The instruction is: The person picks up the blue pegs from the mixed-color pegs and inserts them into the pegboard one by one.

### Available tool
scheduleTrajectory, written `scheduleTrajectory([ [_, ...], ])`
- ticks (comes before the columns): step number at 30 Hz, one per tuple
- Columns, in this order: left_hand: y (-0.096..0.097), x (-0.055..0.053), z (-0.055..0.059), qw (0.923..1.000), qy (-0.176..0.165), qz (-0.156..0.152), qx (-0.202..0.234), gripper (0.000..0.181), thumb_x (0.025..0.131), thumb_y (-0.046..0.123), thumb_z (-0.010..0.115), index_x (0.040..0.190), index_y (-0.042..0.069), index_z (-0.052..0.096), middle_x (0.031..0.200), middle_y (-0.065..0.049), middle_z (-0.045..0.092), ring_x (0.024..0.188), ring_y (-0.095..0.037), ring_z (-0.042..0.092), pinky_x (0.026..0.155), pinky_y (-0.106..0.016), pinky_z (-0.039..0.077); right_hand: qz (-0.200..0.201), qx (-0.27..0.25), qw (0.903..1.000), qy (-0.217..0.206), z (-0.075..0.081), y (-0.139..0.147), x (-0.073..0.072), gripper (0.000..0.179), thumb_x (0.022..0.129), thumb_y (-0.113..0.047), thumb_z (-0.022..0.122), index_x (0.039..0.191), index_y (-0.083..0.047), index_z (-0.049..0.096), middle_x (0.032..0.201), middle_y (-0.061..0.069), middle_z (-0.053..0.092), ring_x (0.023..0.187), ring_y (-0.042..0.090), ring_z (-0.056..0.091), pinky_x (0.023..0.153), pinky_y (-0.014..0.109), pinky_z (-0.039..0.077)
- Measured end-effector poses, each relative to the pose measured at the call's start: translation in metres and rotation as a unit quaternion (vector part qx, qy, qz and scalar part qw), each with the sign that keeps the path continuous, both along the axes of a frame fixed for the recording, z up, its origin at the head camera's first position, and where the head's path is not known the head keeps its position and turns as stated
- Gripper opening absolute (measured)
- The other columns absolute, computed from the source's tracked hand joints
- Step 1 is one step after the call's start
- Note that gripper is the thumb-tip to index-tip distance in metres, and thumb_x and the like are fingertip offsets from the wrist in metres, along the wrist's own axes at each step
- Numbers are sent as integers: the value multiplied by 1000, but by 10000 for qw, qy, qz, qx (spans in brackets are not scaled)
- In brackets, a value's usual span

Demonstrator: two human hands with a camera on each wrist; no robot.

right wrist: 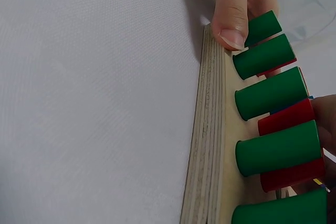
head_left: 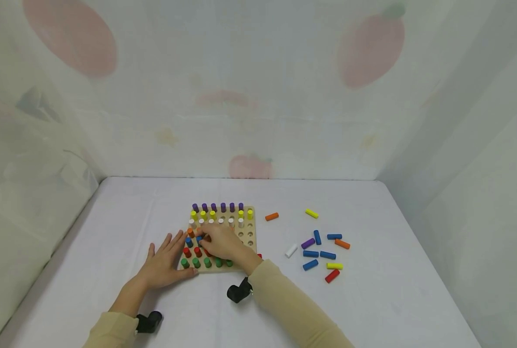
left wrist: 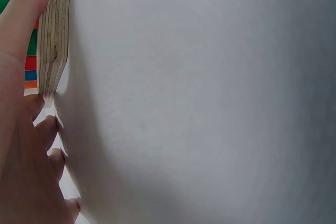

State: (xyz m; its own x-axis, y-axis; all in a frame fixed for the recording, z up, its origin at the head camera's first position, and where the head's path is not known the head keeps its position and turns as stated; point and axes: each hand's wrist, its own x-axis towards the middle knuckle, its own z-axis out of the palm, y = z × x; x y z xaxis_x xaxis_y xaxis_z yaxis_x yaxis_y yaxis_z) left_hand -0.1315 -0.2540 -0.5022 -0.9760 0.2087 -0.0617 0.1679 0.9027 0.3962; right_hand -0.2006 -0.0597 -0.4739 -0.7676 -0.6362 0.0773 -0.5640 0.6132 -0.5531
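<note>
A wooden pegboard (head_left: 253,247) lies on the table, with rows of purple, yellow, white, orange, blue, red and green pegs standing in it. My left hand (head_left: 164,265) rests at its near left corner, fingers spread along the left side and thumb at the front edge. In the right wrist view that thumb (right wrist: 231,32) lies by the green pegs (right wrist: 270,98). Above the left part of the board, my right hand (head_left: 221,241) pinches a blue peg (head_left: 199,240) in the blue row. My right hand hides part of the orange, blue and red rows.
Loose pegs lie right of the board: several blue pegs (head_left: 310,253), yellow pegs (head_left: 334,266), orange pegs (head_left: 272,216), a white peg (head_left: 291,251), a purple peg (head_left: 308,243) and a red peg (head_left: 332,276). Another red peg (head_left: 259,255) shows beside the board's right edge.
</note>
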Motion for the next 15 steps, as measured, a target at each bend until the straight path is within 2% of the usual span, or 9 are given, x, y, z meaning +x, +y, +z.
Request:
scheduleTrajectory([
  [15, 1, 1, 2, 10000, 5, 14, -50, 107, 67, 70, 63, 148, 13, 21, 152, -13, 21, 138, -43, 13, 99, -73, -1, 139, 98, 9996, 247, -5, 0, -2, 20, 91, -26, 58, 109, -21, 66, 102, -13, 63, 80, -3, 50, 70, 7, 42],
])
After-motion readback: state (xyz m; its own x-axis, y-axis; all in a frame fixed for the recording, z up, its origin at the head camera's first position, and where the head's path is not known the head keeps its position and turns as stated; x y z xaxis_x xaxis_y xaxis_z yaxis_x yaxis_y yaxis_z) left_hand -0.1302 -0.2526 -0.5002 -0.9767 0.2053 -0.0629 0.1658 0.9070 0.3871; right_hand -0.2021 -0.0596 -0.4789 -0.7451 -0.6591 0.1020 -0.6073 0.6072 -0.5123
